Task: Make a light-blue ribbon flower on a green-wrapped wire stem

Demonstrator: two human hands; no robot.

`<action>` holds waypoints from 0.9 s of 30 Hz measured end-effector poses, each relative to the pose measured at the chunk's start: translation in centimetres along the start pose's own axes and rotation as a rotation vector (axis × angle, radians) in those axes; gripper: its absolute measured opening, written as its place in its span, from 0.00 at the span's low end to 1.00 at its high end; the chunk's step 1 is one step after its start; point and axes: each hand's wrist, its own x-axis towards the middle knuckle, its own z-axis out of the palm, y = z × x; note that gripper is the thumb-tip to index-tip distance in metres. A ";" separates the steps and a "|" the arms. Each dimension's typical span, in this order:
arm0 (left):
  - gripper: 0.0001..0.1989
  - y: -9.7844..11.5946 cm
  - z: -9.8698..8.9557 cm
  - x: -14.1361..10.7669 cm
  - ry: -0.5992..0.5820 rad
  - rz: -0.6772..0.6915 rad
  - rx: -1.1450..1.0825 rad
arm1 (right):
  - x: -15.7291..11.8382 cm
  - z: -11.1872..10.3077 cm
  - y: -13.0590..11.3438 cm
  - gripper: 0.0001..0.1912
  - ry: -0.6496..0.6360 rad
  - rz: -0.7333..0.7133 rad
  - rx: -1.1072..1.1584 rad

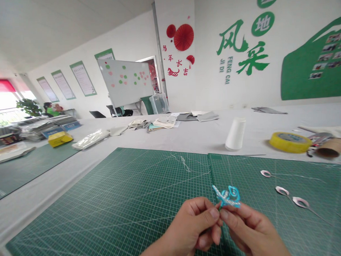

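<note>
A small blue flower-like ornament [228, 197] has curled loops and glittery whitish strips, with a bit of green at its base. My left hand [197, 222] pinches that base between thumb and forefinger. From the other side, my right hand [250, 228] grips it low down, thumb tip close to the left thumb. Both hands are closed over the cutting mats. On the right-hand mat lie three small pale oval loops on thin stems: one loop [265, 173] farther off, another [282, 191] nearer, and a third [301, 202] closest to my right hand.
Two green cutting mats [119, 197] meet under my hands, with loose white thread [185, 164] on them. Behind stand a thread cone [236, 134], a yellow tape roll [290, 141] and a cardboard tube [331, 147]. Fabric pieces [166, 121] and a yellow box [59, 139] lie farther left.
</note>
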 end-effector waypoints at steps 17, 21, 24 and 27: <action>0.14 0.1 0.0 0.2 0.036 0.032 0.026 | 0.6 -1.0 1.4 0.16 0.016 0.050 -0.005; 0.14 0.1 -0.2 0.1 -0.027 -0.009 -0.023 | 0.5 -0.7 1.3 0.15 0.017 0.023 -0.010; 0.13 0.0 -0.5 0.1 -0.055 -0.055 -0.057 | 0.3 -0.4 1.2 0.15 0.033 0.020 0.010; 0.13 -0.1 -0.4 0.2 -0.058 -0.071 -0.074 | 0.2 -0.1 1.0 0.15 0.052 0.017 0.023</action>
